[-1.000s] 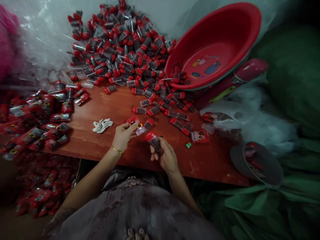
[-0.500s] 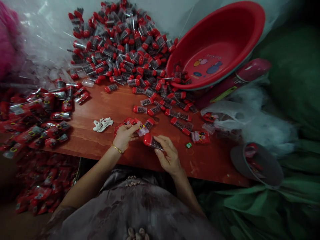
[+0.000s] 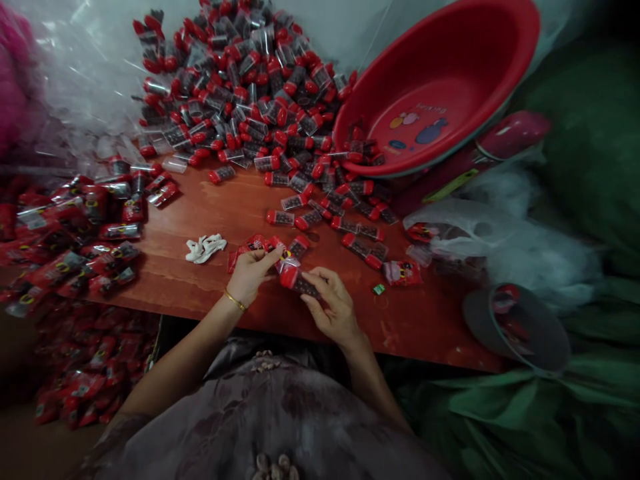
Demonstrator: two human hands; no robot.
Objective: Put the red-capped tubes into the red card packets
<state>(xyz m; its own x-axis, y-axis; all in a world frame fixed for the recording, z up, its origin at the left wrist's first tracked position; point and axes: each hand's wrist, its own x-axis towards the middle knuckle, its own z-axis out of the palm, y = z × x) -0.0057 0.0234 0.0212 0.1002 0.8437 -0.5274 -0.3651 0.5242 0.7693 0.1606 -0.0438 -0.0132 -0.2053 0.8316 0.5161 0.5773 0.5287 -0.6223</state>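
My left hand [image 3: 251,272], with a gold bracelet at the wrist, pinches a red printed plastic bag [image 3: 284,253] near the table's front edge. In my right hand [image 3: 331,303] is a clear tube with a red cap [image 3: 306,285] and dark contents, held by its lower end. The tube's red cap meets the clear mouth of the bag; how far inside it lies cannot be made out. Another capped tube [image 3: 299,247] lies just behind my hands. White crumpled strips [image 3: 205,249] rest to the left of my left hand.
A large heap of capped tubes [image 3: 240,87] covers the back of the table [image 3: 200,207]. The tilted red basin [image 3: 430,100] stands at the back right. Filled red packets [image 3: 75,227] pile up at the left. A grey container [image 3: 530,333] sits at the right edge beside clear plastic bags [image 3: 525,247].
My right hand has moved slightly left and up, bringing the tube's red cap to the bag. My left hand keeps its pinch on the bag. The view has shifted slightly.
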